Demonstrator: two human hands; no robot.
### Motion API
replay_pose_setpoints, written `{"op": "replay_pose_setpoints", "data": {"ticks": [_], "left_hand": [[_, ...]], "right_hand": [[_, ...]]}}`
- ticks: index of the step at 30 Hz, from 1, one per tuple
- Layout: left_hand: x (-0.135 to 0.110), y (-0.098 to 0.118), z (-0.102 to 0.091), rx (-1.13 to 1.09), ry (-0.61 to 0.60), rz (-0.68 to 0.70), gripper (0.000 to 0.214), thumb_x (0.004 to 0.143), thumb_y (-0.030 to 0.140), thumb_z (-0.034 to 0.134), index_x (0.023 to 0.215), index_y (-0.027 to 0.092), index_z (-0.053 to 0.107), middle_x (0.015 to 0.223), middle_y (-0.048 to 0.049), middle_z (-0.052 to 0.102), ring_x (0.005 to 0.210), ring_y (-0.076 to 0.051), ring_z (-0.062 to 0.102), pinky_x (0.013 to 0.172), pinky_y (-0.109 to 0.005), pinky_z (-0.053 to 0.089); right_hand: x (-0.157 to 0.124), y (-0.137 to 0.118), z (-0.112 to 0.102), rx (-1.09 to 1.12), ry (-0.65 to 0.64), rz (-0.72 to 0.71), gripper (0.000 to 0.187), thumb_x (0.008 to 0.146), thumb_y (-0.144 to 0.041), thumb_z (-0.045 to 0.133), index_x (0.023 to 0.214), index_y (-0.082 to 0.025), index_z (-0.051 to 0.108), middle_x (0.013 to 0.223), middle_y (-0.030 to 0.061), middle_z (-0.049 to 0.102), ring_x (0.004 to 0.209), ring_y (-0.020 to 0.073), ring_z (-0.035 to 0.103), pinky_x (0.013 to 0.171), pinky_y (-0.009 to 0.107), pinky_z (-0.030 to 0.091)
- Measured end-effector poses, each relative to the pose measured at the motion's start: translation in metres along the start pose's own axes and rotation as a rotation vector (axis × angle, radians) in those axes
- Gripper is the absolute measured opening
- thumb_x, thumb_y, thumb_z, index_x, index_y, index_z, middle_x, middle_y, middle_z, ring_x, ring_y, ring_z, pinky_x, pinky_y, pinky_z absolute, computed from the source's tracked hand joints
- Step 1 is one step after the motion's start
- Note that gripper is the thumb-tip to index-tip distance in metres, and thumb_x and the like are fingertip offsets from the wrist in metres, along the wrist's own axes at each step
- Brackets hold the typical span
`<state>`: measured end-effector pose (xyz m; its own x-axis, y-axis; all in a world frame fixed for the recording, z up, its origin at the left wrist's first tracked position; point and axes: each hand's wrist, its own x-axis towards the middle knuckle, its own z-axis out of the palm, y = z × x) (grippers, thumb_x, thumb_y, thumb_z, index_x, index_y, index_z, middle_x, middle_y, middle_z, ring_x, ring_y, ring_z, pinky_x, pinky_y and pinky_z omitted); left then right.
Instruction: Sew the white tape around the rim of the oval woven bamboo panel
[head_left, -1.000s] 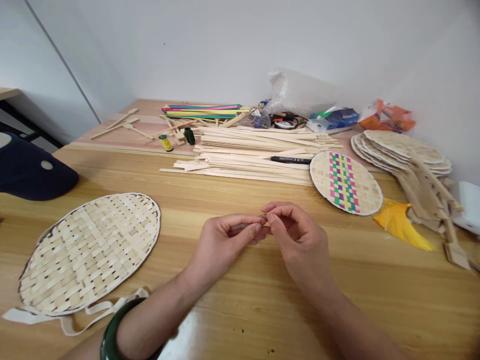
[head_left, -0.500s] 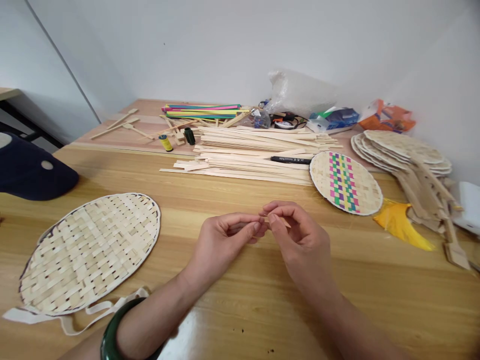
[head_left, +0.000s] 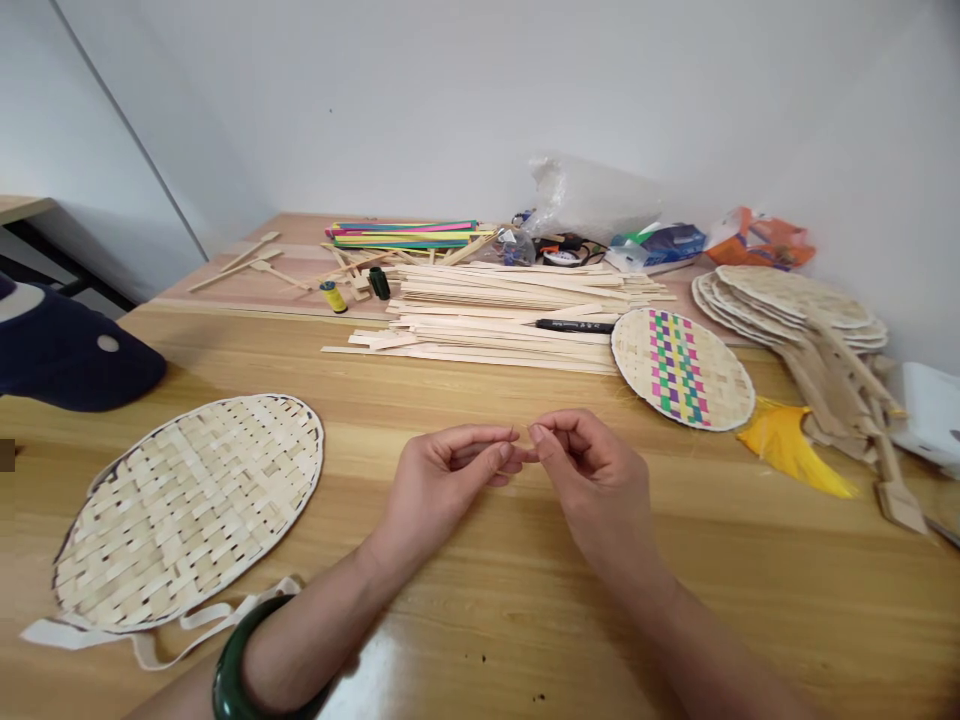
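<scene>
A wood-grained surface (head_left: 720,570) fills the foreground and carries everything here. The largest piece on it, the plain woven panel (head_left: 191,510), lies flat to the left of the hands, an oval whose long axis slants from the lower left to the upper right. Behind the hands, pale strips (head_left: 480,338) are heaped with their lengths running left to right. The patterned oval (head_left: 684,370) sits at the strips' right end, beyond the right hand, its long axis tilting down to the right; yellow fibres (head_left: 796,448) fan out from that end. Over the surface, the left hand (head_left: 442,480) points rightward and the right hand (head_left: 600,485) up and leftward, fingertips almost meeting. In each grip the thumb and index finger are close together; whether either pinches something thin is too small to tell, so its direction cannot be told. A black pen (head_left: 576,326) lies across the strips, tip leftward, and smallest are two spools, yellow (head_left: 333,297) and dark green (head_left: 379,283).
</scene>
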<state>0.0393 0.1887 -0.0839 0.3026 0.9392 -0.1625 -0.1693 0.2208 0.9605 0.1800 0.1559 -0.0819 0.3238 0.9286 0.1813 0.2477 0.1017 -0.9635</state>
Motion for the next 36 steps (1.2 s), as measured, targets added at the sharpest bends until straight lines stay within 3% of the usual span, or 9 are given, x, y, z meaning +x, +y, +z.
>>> {"op": "replay_pose_setpoints", "data": {"ticks": [7, 15, 22, 30, 36], "left_hand": [[-0.0002, 0.0010, 0.0007, -0.004, 0.006, 0.003, 0.020, 0.073, 0.027, 0.079, 0.089, 0.016, 0.077, 0.082, -0.0049, 0.079, 0.079, -0.021, 0.076, 0.074, -0.028, 0.061], [-0.0008, 0.0059, 0.0029, 0.017, 0.006, -0.011, 0.019, 0.071, 0.028, 0.080, 0.086, 0.015, 0.078, 0.083, -0.0054, 0.079, 0.082, -0.024, 0.076, 0.077, -0.031, 0.062], [-0.0006, 0.0035, 0.0021, 0.004, 0.004, -0.009, 0.016, 0.073, 0.024, 0.079, 0.087, 0.016, 0.078, 0.081, -0.0032, 0.080, 0.079, -0.020, 0.076, 0.071, -0.023, 0.061], [-0.0008, 0.0046, 0.0012, 0.027, 0.001, -0.010, 0.015, 0.074, 0.025, 0.078, 0.086, 0.017, 0.078, 0.082, -0.0033, 0.080, 0.081, -0.021, 0.076, 0.072, -0.025, 0.061], [-0.0011, 0.0022, 0.0010, 0.003, -0.017, -0.005, 0.012, 0.075, 0.023, 0.077, 0.086, 0.019, 0.079, 0.081, -0.0013, 0.080, 0.078, -0.017, 0.076, 0.069, -0.019, 0.060]], "right_hand": [[0.0007, 0.0007, -0.0002, -0.079, -0.001, -0.022, 0.013, 0.084, -0.030, 0.063, 0.076, -0.020, 0.065, 0.057, -0.0037, 0.056, 0.049, 0.0102, 0.046, 0.046, 0.023, 0.034], [-0.0009, 0.0000, 0.0002, -0.046, -0.040, -0.015, 0.012, 0.084, -0.029, 0.063, 0.076, -0.020, 0.065, 0.062, -0.0011, 0.064, 0.055, 0.0129, 0.057, 0.048, 0.024, 0.040], [-0.0010, -0.0012, 0.0015, -0.041, -0.018, -0.016, 0.012, 0.083, -0.029, 0.063, 0.075, -0.021, 0.063, 0.062, -0.0016, 0.064, 0.053, 0.0119, 0.055, 0.047, 0.023, 0.041], [-0.0010, -0.0019, 0.0013, -0.032, -0.041, 0.014, 0.012, 0.084, -0.028, 0.061, 0.075, -0.020, 0.062, 0.063, -0.0008, 0.064, 0.056, 0.0124, 0.056, 0.048, 0.023, 0.039], [-0.0015, -0.0020, 0.0004, -0.023, -0.060, 0.035, 0.011, 0.084, -0.028, 0.061, 0.076, -0.020, 0.062, 0.067, 0.0004, 0.067, 0.059, 0.0133, 0.059, 0.049, 0.024, 0.040]]}}
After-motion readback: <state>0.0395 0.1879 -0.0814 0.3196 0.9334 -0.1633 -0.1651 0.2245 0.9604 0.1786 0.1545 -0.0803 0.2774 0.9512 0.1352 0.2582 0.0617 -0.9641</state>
